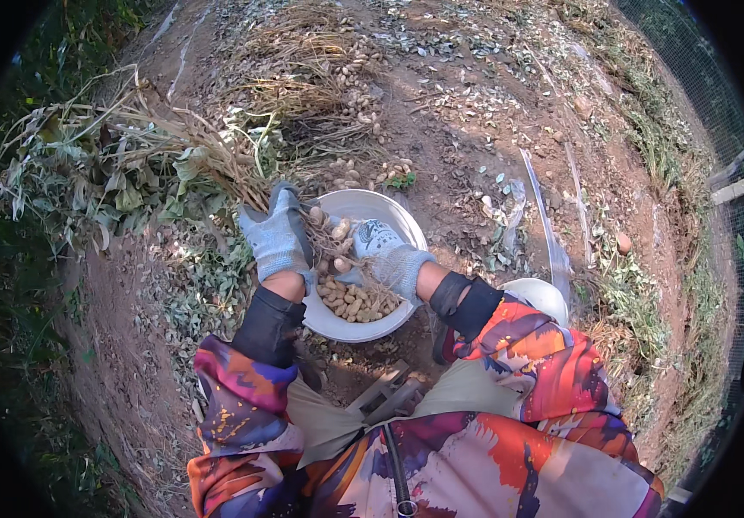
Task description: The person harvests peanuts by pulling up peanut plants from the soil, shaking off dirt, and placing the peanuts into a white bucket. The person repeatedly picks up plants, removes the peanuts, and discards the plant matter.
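Note:
My left hand (278, 231), in a grey-white work glove, is closed around the stems of a bundle of peanut plants (208, 151). The leafy tops trail off to the left, and the roots hang over a white bucket (415, 231). Clusters of peanuts (334, 235) cling to those roots between my hands. My right hand (389, 255), gloved alike, is bent in at this cluster above the bucket, its fingers curled on the peanuts and partly hidden. Loose peanuts (356, 302) lie in the bucket's near part.
Pulled peanut plants (303, 78) lie in a row beyond the bucket. A white rounded object (538, 298) stands by my right knee. Strips of plastic film (546, 216) lie on the soil at right. Green plants (18, 302) line the left side, and a mesh fence (691, 60) the right.

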A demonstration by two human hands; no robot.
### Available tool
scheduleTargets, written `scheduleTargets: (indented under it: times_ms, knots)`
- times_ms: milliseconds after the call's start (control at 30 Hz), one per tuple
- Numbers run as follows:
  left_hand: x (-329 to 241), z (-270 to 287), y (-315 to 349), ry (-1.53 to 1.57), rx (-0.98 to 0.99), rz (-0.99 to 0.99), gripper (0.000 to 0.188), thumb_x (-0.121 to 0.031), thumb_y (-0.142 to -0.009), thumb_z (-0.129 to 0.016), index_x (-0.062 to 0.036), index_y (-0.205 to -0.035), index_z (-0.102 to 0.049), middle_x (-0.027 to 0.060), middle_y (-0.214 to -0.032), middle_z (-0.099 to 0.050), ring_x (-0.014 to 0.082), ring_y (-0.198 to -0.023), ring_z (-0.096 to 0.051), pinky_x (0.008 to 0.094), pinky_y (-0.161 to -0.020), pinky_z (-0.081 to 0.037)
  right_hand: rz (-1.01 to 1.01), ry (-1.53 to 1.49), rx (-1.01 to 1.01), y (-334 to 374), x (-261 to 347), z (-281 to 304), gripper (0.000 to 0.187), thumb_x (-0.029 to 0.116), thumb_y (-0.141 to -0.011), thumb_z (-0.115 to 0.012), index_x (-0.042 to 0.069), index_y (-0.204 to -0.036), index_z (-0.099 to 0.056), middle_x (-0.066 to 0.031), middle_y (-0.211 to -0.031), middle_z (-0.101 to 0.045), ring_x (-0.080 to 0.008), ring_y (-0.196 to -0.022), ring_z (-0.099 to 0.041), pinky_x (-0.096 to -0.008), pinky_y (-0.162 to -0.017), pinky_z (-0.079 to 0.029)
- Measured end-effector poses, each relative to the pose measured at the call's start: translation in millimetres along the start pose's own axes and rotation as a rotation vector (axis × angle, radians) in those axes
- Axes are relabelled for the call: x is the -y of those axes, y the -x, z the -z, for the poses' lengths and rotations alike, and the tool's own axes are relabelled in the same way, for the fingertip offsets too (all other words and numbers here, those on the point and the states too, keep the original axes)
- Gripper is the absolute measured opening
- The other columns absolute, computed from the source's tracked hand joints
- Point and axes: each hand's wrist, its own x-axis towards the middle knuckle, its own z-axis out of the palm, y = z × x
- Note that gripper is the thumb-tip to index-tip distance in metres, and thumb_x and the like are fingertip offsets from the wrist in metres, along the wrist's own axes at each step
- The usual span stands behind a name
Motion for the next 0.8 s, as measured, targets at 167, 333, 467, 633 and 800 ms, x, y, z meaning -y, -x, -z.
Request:
scheduleTargets:
  times_ms: [167, 333, 467, 633, 800]
  knots:
    - [-8.2, 6.5, -0.5, -0.027, 0.011, -0.059, 0.031, -0.007, -0.077, -0.059, 0.0018, -0.102, -0.042, 0.0046, -0.085, -0.056, 0.0114, -0.07, -0.054, 0.025, -0.062, -0.044, -0.1, -0.055, -0.005, -14.6, 2.5, -15.5, 0.029, 0.021, -0.073, -0.061, -0.002, -0.09, -0.059, -0.0209, -0.088, -0.059, -0.0336, -0.084, -0.058, -0.0392, -0.076, -0.046]
    - [-14.9, 4.3, -2.0, 0.157, 0.012, 0.087, 0.012, -0.008, -0.079, -0.055, -0.0025, -0.087, -0.049, 0.0055, -0.07, -0.054, 0.014, -0.053, -0.053, 0.0269, -0.045, -0.045, -0.039, -0.804, -0.081, -15.5, 1.4, -15.6, 0.033, 0.028, -0.077, -0.062, -0.001, -0.093, -0.057, -0.0159, -0.087, -0.059, -0.0276, -0.084, -0.058, -0.0337, -0.076, -0.046]
    - [-38.9, 14.4, -3.7, 0.215, 0.12, 0.337, 0.012, -0.015, -0.083, -0.05, -0.0046, -0.077, -0.047, 0.0073, -0.055, -0.048, 0.0184, -0.045, -0.051, 0.0307, -0.04, -0.045, 0.025, -0.927, 0.014, -22.2, 20.8, -2.7, 0.036, 0.025, -0.074, -0.063, 0.004, -0.102, -0.054, -0.0117, -0.091, -0.059, -0.0262, -0.087, -0.058, -0.0327, -0.078, -0.045]
    - [-20.7, 31.1, -16.8, 0.358, 0.581, 0.588, 0.015, -0.018, -0.087, -0.045, -0.0072, -0.077, -0.047, 0.0052, -0.064, -0.047, 0.0162, -0.048, -0.047, 0.0313, -0.045, -0.041, 0.202, -0.302, 0.12, -12.0, 25.8, 27.8, 0.048, 0.023, -0.069, -0.066, 0.008, -0.112, -0.051, -0.0144, -0.101, -0.057, -0.0311, -0.095, -0.055, -0.0387, -0.082, -0.043]
    - [-9.1, 40.4, -18.4, 0.338, 0.788, 0.704, 0.017, -0.023, -0.089, -0.046, -0.0067, -0.09, -0.05, -0.0012, -0.068, -0.049, 0.0115, -0.05, -0.047, 0.027, -0.046, -0.04, 0.276, -0.229, 0.102, -2.0, 23.7, 21.2, 0.045, 0.022, -0.068, -0.066, 0.007, -0.109, -0.054, -0.0137, -0.104, -0.057, -0.0325, -0.096, -0.055, -0.0398, -0.083, -0.043]
